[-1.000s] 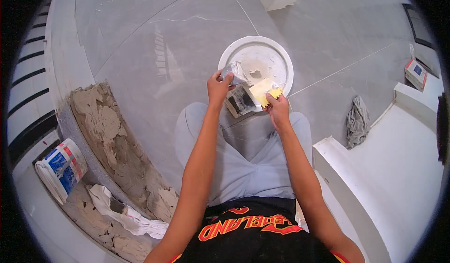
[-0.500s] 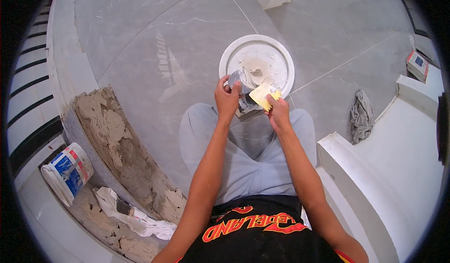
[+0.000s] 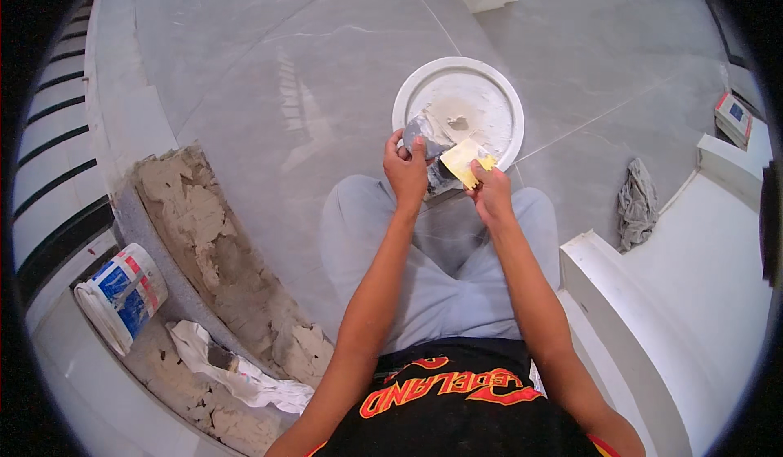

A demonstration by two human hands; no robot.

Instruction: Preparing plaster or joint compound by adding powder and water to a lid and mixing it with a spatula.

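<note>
1. Left hand (image 3: pixel 405 167): closed on a grey scraper (image 3: pixel 426 133), thumb laid over the near face, fingers bent around the left side. Forearm comes in from the lower edge, slanting up and to the right.

2. Right hand (image 3: pixel 493 192): pinching a yellow spreader (image 3: pixel 463 160) by its notched side, thumb on top, the other fingers mostly hidden. Forearm slants up and to the left; the two hands sit near each other, just beyond the knees.

3. Scraper and spreader: side by side over the near part of a round white lid (image 3: pixel 516 113); whether their edges touch cannot be told. Beige paste (image 3: pixel 450 113) on the lid; a dark block (image 3: pixel 441 181) at its near edge, partly covered by the hands.

4. Shirt (image 3: pixel 440 432): black, large red lettering outlined in yellow across the chest.

5. Bucket (image 3: pixel 149 265): white, at left, label with blue panels and red marks, its print too small to read.

6. Box (image 3: pixel 734 120): far right, pale with red edges and a dark blue patch, print likewise unreadable.

7. Cloth (image 3: pixel 636 204): grey, crumpled, on the floor (image 3: pixel 342 114) at right.
</note>
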